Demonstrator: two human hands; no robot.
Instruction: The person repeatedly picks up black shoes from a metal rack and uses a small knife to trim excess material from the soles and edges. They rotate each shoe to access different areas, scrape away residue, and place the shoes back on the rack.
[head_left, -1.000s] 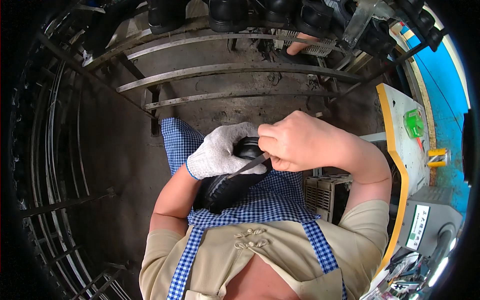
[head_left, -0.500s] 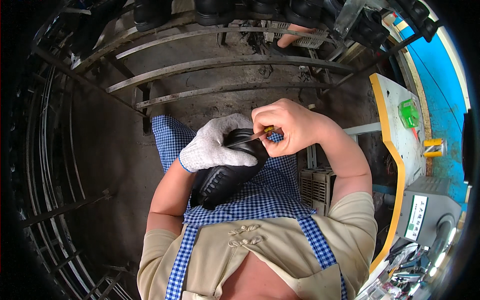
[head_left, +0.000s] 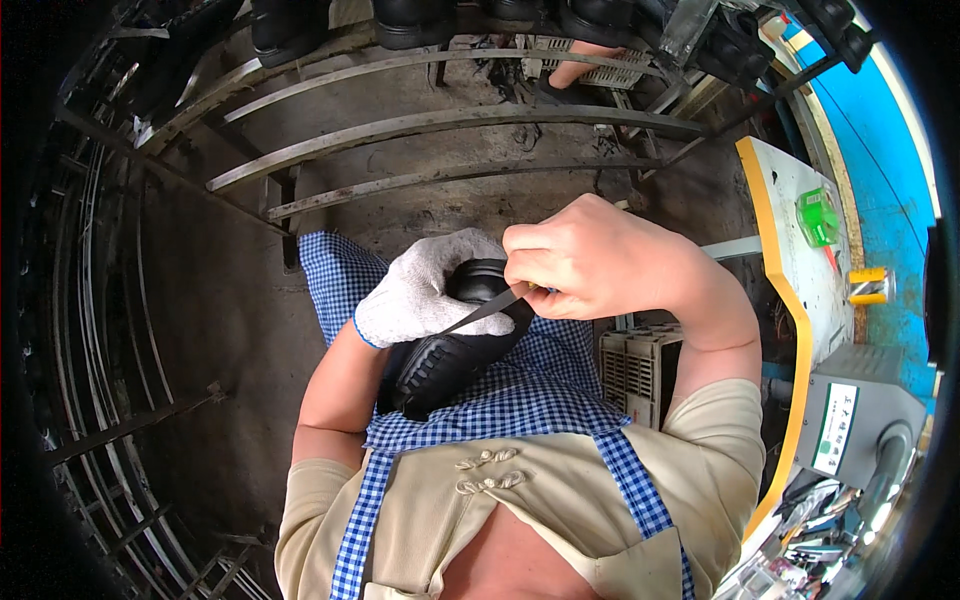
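White label [head_left: 836, 430] bearing dark characters, on grey machine [head_left: 880, 395].

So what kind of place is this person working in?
Probably a shoe workshop: black shoes line a metal rack, the gloved left hand holds another black shoe, and a grey machine stands at the right.

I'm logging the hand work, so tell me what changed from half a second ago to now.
The right hand has rolled so its back shows more; the blade it grips, which pointed more directly left over the shoe, now slants lower, down-left by the gloved left hand's thumb. Nothing was let go: the left hand still holds the shoe above the lap.
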